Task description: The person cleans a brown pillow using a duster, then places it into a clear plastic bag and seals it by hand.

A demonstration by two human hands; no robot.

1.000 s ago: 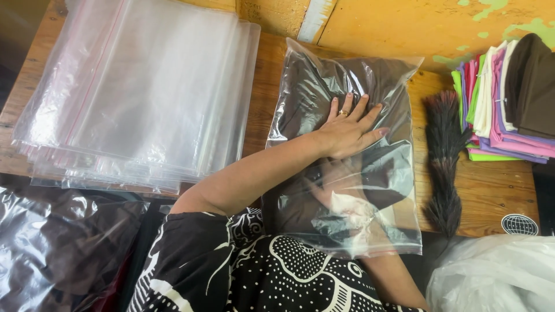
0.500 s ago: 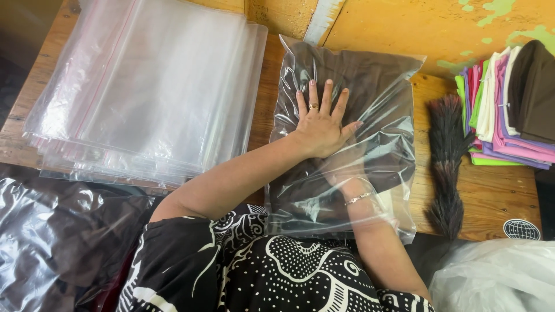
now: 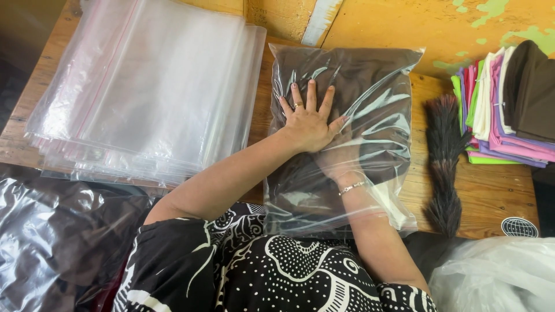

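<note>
A clear plastic bag (image 3: 376, 86) with folded dark brown cloth (image 3: 358, 69) inside lies on the wooden table (image 3: 485, 196) in front of me. My left hand (image 3: 309, 118), a ring on one finger, lies flat on top of the bag's left half with fingers spread. My right hand (image 3: 338, 159) is inside the bag through its near opening and shows only dimly through the plastic, just below my left hand. A bracelet sits on that wrist. Its fingers are too blurred by the plastic to read.
A thick stack of clear zip bags (image 3: 144, 92) lies to the left. A dark feather duster (image 3: 445, 156) and a pile of folded coloured cloths (image 3: 503, 110) are on the right. Bagged dark cloth (image 3: 52, 242) sits lower left, a white plastic bag (image 3: 497, 277) lower right.
My left hand has slid across the bag from its right middle toward the upper left, flattening it. My right forearm has come into view, reaching into the bag.
</note>
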